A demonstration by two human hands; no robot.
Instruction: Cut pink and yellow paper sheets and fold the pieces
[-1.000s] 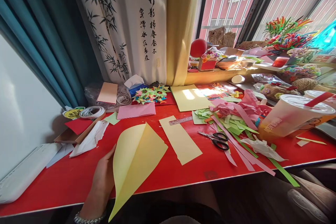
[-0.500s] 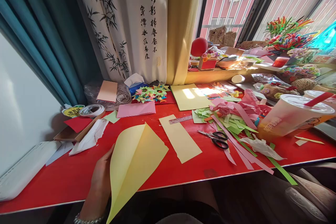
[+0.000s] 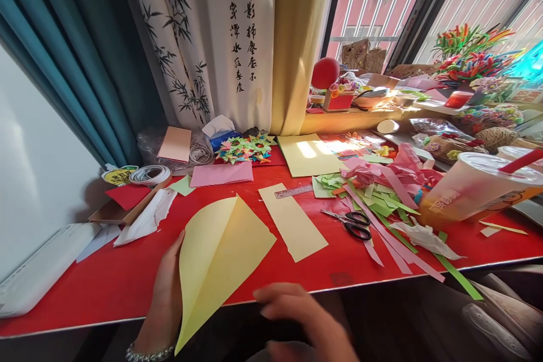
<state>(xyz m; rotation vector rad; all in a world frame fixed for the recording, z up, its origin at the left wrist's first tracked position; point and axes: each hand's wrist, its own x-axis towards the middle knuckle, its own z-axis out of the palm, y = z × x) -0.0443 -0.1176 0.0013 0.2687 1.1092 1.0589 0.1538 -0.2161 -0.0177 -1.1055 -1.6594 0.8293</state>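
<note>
A large yellow paper sheet (image 3: pixel 220 254), folded over on itself, lies on the red table (image 3: pixel 297 271) and hangs past its near edge. My left hand (image 3: pixel 167 294) rests flat along the sheet's left side, fingers stretched out and partly hidden behind it. My right hand (image 3: pixel 305 317) is blurred by motion at the bottom, just below the table's near edge and right of the sheet, touching nothing that I can see. A yellow paper strip (image 3: pixel 292 223) lies right of the sheet, with black-handled scissors (image 3: pixel 350 223) and a metal ruler (image 3: pixel 292 191) close by.
Pink and green paper strips (image 3: pixel 382 203) are heaped at the right beside a tilted plastic drink cup (image 3: pixel 475 189). Folded paper stars (image 3: pixel 244 149), a pink sheet (image 3: pixel 220 174), a tissue box (image 3: pixel 218 133) and tape rolls (image 3: pixel 148 174) sit at the back. A cluttered windowsill (image 3: pixel 360 116) lies beyond.
My right hand has come into view at the bottom, moving near the table's edge. The left hand and folded yellow sheet have shifted only slightly.
</note>
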